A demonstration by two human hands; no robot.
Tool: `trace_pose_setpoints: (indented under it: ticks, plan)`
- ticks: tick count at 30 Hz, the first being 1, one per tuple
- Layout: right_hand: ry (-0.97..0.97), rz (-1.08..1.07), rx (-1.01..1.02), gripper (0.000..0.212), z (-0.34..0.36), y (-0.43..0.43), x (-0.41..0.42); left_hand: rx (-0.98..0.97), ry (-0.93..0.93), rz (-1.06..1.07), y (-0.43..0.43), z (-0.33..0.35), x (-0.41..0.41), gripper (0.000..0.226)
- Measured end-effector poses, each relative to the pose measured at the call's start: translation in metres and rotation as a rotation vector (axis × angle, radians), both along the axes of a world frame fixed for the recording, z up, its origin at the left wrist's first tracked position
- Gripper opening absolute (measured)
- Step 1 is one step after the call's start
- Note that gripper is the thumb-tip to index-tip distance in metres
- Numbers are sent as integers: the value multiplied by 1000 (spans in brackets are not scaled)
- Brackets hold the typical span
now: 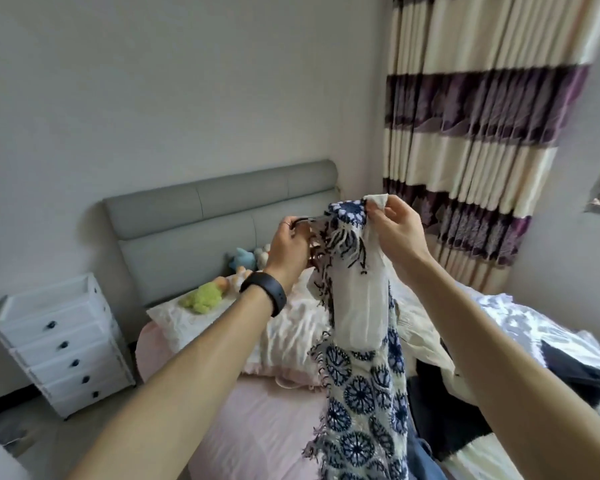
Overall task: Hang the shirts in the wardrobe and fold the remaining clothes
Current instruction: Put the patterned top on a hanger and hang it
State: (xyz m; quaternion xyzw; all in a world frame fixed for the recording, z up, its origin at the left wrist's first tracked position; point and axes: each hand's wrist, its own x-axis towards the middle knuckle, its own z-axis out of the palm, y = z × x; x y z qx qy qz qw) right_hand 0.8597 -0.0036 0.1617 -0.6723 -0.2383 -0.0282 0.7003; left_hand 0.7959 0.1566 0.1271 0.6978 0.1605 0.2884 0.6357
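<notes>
I hold a white top with blue and black crochet flower circles [359, 393] up in front of me over the bed. My right hand [397, 233] pinches its white upper edge near one shoulder. My left hand [290, 247], with a black band on the wrist, grips the other side together with a thin dark piece that looks like a hanger, mostly hidden by fingers and cloth. The garment hangs down, its white lining showing in the middle. More clothes, dark and cream [440, 393], lie heaped on the bed at the right.
A bed with a pink sheet [257, 427], a white pillow [284, 327] and soft toys [205, 297] stands against a grey headboard [201, 220]. A white drawer unit [63, 344] is at the left. A striped cream and purple curtain [475, 133] hangs at the right.
</notes>
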Motion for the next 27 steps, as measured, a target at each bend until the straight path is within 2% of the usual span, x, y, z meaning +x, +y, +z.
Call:
trace_pose_setpoints:
  ticks: [4,7,9,11,13,15,17,20,21,23,26,27]
  plan:
    - [-98,-28,124,16,58,9,19,84,-136,46,6,77,20,31]
    - [-58,47,261,14,91,13,27,189,-185,-86,6,101,25,33]
    - [22,132,315,14,93,14,31,269,-90,-259,4,79,25,38]
    - [56,139,283,12,80,11,38,520,105,-254,7,45,27,32]
    - [72,50,174,13,53,6,53,657,224,-142,17,23,25,30]
    - [82,-38,7,26,12,-2,80,574,236,-106,29,12,17,46]
    - [124,-92,-159,40,-27,-14,104,563,296,-110,41,8,8,42]
    - [230,-17,-299,19,-72,-26,107,593,390,-84,60,-2,-7,33]
    - [184,-42,-403,17,-87,-26,109,584,411,-81,66,-6,-13,31]
    - [64,-176,-593,28,-109,-24,111,641,491,-89,76,-8,-27,26]
    - [55,-194,-685,36,-130,-6,109,732,626,-72,90,-11,-48,15]
    - [37,-187,-710,37,-140,3,106,755,659,-57,93,-13,-58,18]
